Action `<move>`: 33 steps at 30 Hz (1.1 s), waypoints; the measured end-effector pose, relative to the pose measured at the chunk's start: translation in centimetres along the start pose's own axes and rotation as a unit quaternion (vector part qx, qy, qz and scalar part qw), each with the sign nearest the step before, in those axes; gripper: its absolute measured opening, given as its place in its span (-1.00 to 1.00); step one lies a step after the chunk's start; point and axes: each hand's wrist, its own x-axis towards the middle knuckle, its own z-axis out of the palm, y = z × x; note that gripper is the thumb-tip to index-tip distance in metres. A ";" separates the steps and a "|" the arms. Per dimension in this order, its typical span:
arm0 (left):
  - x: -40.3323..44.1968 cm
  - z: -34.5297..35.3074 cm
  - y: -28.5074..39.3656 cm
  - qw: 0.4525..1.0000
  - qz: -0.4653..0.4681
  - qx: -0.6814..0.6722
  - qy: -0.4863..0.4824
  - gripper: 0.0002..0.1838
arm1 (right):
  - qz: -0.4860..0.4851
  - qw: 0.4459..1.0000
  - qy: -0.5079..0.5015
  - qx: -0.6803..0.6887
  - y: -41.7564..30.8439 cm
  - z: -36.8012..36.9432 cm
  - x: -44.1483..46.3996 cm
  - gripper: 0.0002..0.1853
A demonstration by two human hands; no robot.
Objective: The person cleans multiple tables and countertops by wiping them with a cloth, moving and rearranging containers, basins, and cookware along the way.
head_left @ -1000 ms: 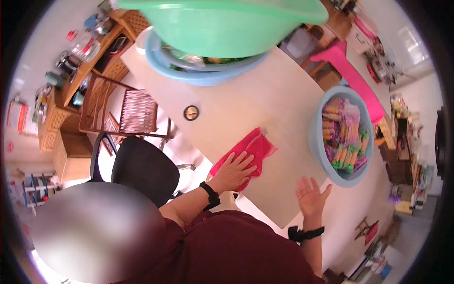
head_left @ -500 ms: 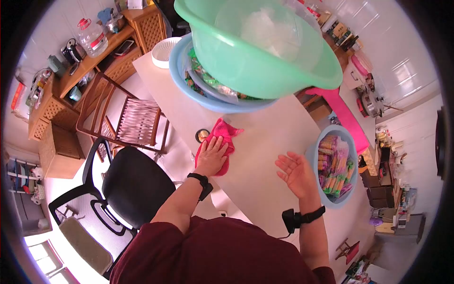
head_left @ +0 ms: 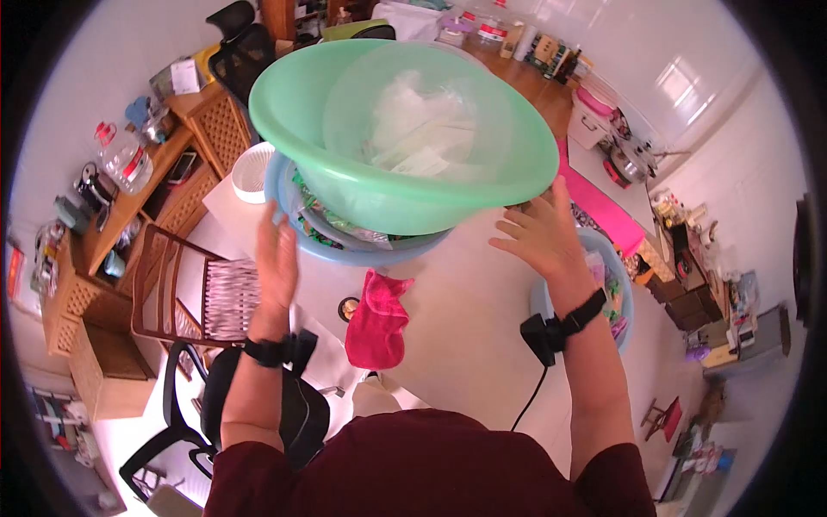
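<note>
My left hand (head_left: 276,261) is raised by the table's left side, empty, with its fingers stretched out. Just below the right rim of a big green basin (head_left: 379,179), my right hand (head_left: 549,239) is open with fingers spread; I cannot tell whether it touches the rim. Clear plastic bags (head_left: 422,125) lie in the green basin, which rests tilted on a blue basin (head_left: 332,252) of green-wrapped packets. A pink cloth (head_left: 377,323) lies flat on the white table (head_left: 469,345), touched by neither hand. Beside it is a small dark round dish (head_left: 348,308).
A second blue basin (head_left: 540,302) with wrapped packets sits to the right, partly behind my right forearm. A white basket (head_left: 251,174) stands at the table's far left corner. A wooden chair (head_left: 168,289) and a black office chair (head_left: 301,409) are on the left.
My left hand has let go of the pink cloth and lifted away to the left. My right hand has moved forward to the green basin's rim. The view has shifted forward.
</note>
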 end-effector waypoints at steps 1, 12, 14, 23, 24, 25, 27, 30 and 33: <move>1.8 0.2 2.4 0.995 -0.032 -0.089 0.021 -0.32 | 0.010 1.000 -0.002 -0.025 0.2 0.7 0.0 0.04; 16.4 4.1 15.9 0.819 0.360 0.426 -0.138 -0.26 | 0.045 0.987 -0.146 0.051 0.4 3.1 0.7 -0.01; 18.9 5.8 16.6 0.824 0.285 0.437 -0.221 -0.25 | 0.117 0.978 -0.150 0.088 0.4 2.7 1.0 -0.31; 20.2 8.7 18.2 0.761 0.062 0.502 -0.407 -0.29 | 0.018 0.972 -0.188 0.143 2.9 1.8 -1.4 -0.48; 20.2 8.9 18.2 0.773 0.050 0.486 -0.404 -0.34 | 0.018 0.972 -0.186 0.146 3.1 1.6 -1.7 -0.48; 20.3 9.0 18.2 0.785 0.037 0.470 -0.401 -0.39 | 0.012 0.973 -0.186 0.137 3.2 1.6 -2.2 -0.52; 20.6 8.8 19.3 0.819 0.030 0.427 -0.382 -0.43 | 0.004 0.974 -0.185 0.129 3.2 1.4 -3.3 -0.57; 22.1 7.6 20.7 0.876 0.030 0.336 -0.344 -0.50 | -0.002 0.977 -0.162 0.141 3.2 0.8 -4.9 -0.57; 22.0 7.3 22.9 0.938 0.044 0.191 -0.285 -0.53 | -0.005 0.975 -0.156 0.155 3.3 -0.4 -6.4 -0.52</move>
